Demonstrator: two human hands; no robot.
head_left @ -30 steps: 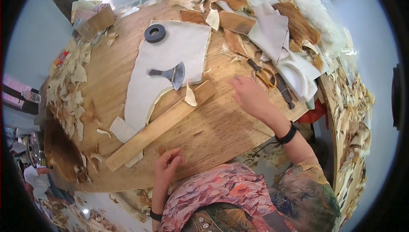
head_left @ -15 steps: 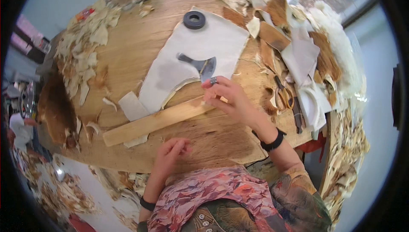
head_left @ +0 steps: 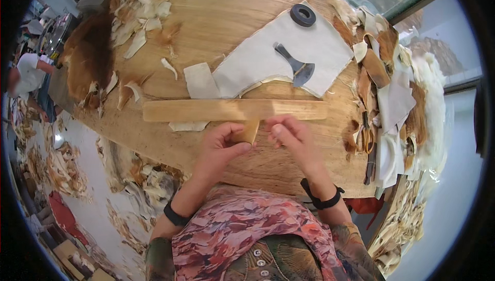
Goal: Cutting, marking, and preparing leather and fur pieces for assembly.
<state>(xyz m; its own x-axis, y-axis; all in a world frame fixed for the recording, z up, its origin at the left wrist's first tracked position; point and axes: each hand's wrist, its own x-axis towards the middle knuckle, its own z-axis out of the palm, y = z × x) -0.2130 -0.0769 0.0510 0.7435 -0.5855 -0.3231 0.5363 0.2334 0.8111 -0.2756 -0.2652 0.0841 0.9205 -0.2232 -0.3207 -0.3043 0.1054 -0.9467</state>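
My left hand (head_left: 223, 142) is closed on a small tan piece (head_left: 247, 132), its material unclear, that stands up between thumb and fingers. Close to its right is my right hand (head_left: 290, 135), thumb and fingers curled together; whatever they pinch is too small to make out. Just beyond both hands a flat wooden strip (head_left: 206, 111) lies across the table. Behind the strip lies a white hide (head_left: 268, 49), its fleshy side up. On that hide rest a dark crescent-bladed knife (head_left: 298, 67) and a black tape roll (head_left: 302, 15).
Hide scraps (head_left: 147, 7) are heaped at the far left beside a brown fur (head_left: 90, 59). More pelts (head_left: 394, 95) crowd the table's right side, with scissors (head_left: 367, 134) and a dark-handled tool (head_left: 370, 167) near them. A person (head_left: 33, 72) is at the far left.
My view has turned, shifting the table in the picture. My right hand has left the wooden strip's end and come beside my left. My left hand now holds the tan piece.
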